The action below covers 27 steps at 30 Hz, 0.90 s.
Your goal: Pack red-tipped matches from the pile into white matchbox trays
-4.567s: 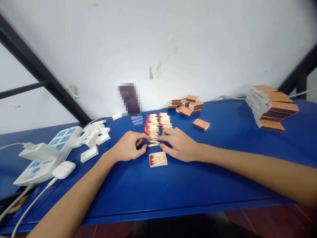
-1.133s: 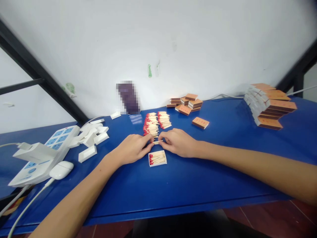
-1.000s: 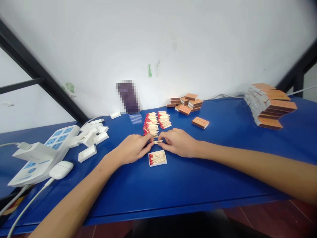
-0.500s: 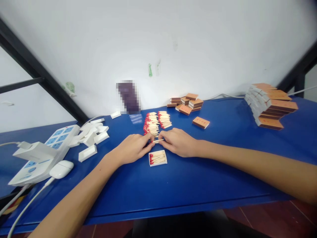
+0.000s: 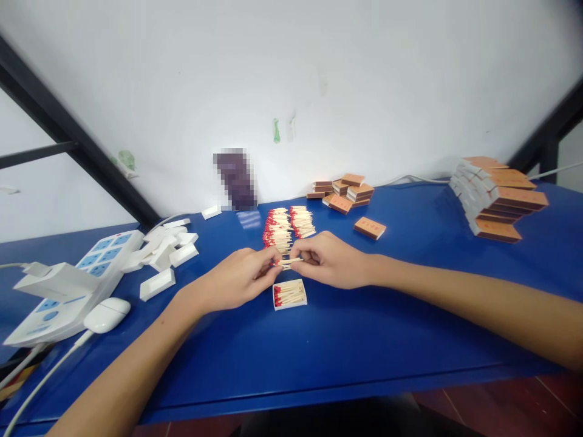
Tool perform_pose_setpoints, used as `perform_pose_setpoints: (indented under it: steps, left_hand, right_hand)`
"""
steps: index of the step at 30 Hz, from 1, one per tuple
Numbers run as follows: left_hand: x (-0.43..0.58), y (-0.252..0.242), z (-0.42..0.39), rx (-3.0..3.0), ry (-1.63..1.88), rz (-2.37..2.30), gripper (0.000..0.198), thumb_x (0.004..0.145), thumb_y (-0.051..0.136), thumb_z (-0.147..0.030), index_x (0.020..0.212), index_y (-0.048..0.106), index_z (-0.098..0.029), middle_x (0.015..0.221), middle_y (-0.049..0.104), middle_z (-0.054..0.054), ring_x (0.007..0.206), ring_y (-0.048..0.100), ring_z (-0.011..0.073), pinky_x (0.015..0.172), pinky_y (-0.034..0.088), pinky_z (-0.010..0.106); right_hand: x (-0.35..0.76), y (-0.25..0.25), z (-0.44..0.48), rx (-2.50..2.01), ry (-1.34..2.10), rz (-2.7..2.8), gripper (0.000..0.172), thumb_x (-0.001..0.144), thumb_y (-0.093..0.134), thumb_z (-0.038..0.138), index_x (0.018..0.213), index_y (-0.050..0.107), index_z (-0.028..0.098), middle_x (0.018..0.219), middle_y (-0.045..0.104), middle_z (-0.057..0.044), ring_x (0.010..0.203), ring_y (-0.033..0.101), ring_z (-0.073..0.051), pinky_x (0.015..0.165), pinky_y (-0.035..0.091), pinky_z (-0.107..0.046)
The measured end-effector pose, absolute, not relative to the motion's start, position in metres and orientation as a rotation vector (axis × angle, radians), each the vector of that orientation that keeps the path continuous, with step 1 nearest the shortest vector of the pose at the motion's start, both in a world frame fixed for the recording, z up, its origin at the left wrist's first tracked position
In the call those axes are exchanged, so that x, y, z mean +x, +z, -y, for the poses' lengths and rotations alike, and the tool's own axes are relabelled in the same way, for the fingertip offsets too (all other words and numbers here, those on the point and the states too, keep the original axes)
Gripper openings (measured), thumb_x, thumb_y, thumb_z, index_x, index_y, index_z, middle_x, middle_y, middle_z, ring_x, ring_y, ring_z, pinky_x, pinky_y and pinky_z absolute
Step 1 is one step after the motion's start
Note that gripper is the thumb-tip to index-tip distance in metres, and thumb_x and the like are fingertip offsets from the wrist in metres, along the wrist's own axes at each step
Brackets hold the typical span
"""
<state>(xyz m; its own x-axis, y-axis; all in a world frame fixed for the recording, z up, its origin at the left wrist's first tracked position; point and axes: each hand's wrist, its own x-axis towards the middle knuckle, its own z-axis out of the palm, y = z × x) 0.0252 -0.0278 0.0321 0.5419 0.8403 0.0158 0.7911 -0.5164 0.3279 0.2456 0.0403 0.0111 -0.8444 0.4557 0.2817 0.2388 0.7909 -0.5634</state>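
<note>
A few matches (image 5: 288,262) lie crosswise between my two hands, their red heads to the left. My left hand (image 5: 246,276) pinches the head end, and my right hand (image 5: 330,261) pinches the plain end. Just below them on the blue table sits a white matchbox tray (image 5: 290,306) holding several matches, heads to the left. Right behind my fingers are two piles of loose matches, a larger left pile (image 5: 277,229) and a smaller right pile (image 5: 302,221). My fingertips hide the near edge of the larger pile.
White empty trays (image 5: 161,249) lie heaped at left beside a power strip (image 5: 86,285) and a white earphone case (image 5: 107,314) on a cable. Orange matchboxes (image 5: 350,193) are piled by the wall, one matchbox (image 5: 370,227) apart. A tall matchbox stack (image 5: 501,197) stands far right.
Both hands have lifted slightly, and the matches between them show more clearly, with more than one now visible. The camera view has shifted a little.
</note>
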Motion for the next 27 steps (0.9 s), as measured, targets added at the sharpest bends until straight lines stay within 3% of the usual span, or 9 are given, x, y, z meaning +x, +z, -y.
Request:
perform_pose_setpoints:
  steps: [4, 13, 20, 27]
  left_hand:
    - [0.030, 0.044, 0.035, 2.341, 0.255, -1.244, 0.020, 0.097, 0.046, -0.029, 0.082, 0.055, -0.018, 0.054, 0.039, -0.007, 0.048, 0.034, 0.0091, 0.049, 0.026, 0.023]
    - [0.030, 0.036, 0.034, 2.457, 0.296, -1.243, 0.016, 0.086, 0.058, -0.030, 0.076, 0.060, -0.018, 0.055, 0.040, -0.006, 0.050, 0.033, 0.0088, 0.050, 0.027, 0.024]
    - [0.022, 0.034, 0.029, 2.570, 0.423, -1.283, 0.015, 0.086, 0.054, -0.027, 0.078, 0.063, -0.018, 0.056, 0.047, -0.004, 0.056, 0.043, 0.0113, 0.071, 0.040, 0.029]
    - [0.013, 0.030, 0.024, 2.311, 0.255, -1.258, 0.014, 0.085, 0.060, -0.031, 0.088, 0.063, -0.018, 0.056, 0.044, -0.006, 0.050, 0.039, 0.0087, 0.051, 0.032, 0.022]
  right_hand:
    - [0.249, 0.009, -0.036, -0.338, 0.717, 2.593, 0.011, 0.088, 0.054, 0.022, 0.080, 0.058, 0.018, 0.057, 0.048, 0.006, 0.053, 0.042, -0.009, 0.057, 0.031, -0.023]
    - [0.248, -0.002, -0.028, -0.262, 0.608, 2.681, 0.009, 0.084, 0.053, 0.017, 0.075, 0.055, 0.018, 0.069, 0.056, 0.002, 0.059, 0.046, -0.010, 0.058, 0.032, -0.024]
    - [0.248, -0.003, -0.028, -0.239, 0.594, 2.668, 0.004, 0.083, 0.053, 0.017, 0.080, 0.056, 0.018, 0.075, 0.058, 0.001, 0.064, 0.050, -0.011, 0.061, 0.035, -0.024]
    - [0.250, -0.003, -0.029, -0.213, 0.625, 2.662, 0.004, 0.084, 0.053, 0.016, 0.081, 0.056, 0.018, 0.077, 0.058, 0.001, 0.066, 0.050, -0.011, 0.063, 0.036, -0.024]
